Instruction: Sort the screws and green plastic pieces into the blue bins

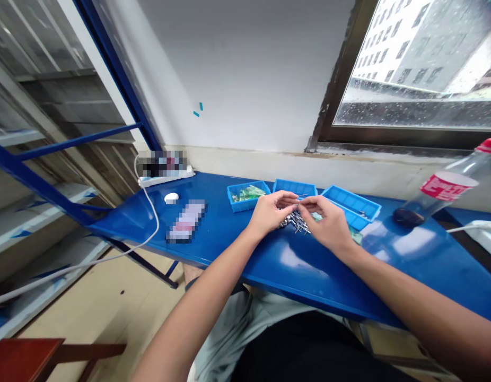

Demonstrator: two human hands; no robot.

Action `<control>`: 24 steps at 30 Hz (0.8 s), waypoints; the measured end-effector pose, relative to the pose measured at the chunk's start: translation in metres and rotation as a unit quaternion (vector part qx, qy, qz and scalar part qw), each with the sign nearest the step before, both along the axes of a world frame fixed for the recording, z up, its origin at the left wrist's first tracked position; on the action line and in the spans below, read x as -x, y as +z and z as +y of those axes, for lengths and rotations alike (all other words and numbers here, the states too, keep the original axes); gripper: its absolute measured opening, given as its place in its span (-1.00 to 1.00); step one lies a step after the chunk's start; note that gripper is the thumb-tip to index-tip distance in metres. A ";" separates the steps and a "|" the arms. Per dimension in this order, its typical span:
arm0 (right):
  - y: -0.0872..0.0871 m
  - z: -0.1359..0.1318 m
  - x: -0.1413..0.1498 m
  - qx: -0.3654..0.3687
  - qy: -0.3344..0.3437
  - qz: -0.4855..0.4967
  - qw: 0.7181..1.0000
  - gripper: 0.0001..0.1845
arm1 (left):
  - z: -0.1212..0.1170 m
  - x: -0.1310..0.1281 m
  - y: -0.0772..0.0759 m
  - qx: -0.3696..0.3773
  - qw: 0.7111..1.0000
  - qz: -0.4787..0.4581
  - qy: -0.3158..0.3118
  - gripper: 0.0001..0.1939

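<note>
My left hand [271,213] and my right hand [327,220] meet fingertip to fingertip above the blue table. Both are closed in a pinch around a thin metal pin [304,196], whose tip shows between the fingers; the rest of it is hidden. Just below them lies a pile of small shiny metal pins [301,225], perhaps rivets, partly covered by the hands. Behind stand three blue plastic bins: the left bin [250,206] has green plastic packets [248,192] inside, the middle bin [295,187] is partly hidden, and the right bin [359,220] contains a few small metal pieces.
A cola bottle [440,185] with dark liquid stands at the right of the blue table [285,265]. On the left lie a blurred phone-like rectangle [187,220], a small white object [171,198] and a white cable [154,212]. Green plastic [356,236] lies beside my right wrist.
</note>
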State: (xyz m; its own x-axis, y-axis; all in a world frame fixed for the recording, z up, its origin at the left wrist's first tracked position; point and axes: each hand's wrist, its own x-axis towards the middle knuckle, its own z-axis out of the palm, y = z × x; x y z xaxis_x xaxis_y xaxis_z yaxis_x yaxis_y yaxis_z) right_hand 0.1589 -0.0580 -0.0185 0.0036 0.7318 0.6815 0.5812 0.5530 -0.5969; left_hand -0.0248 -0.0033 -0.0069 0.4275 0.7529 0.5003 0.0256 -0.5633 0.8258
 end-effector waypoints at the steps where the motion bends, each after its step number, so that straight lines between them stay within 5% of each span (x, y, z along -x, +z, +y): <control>1: 0.000 0.000 0.000 0.007 0.000 0.009 1.000 -0.84 | -0.001 0.000 0.001 -0.014 1.000 0.010 0.006 -0.74; 7: -0.003 0.003 -0.001 0.058 0.008 0.051 0.997 -0.78 | -0.003 0.000 0.006 -0.078 0.996 0.039 0.031 -0.66; 14: -0.003 0.005 0.000 0.052 0.023 0.055 0.997 -0.72 | -0.002 -0.001 0.005 -0.065 0.997 0.019 0.028 -0.67; 24: -0.003 0.006 -0.005 0.075 -0.001 0.029 0.997 -0.85 | -0.008 0.000 0.011 -0.040 0.990 0.127 0.036 -0.73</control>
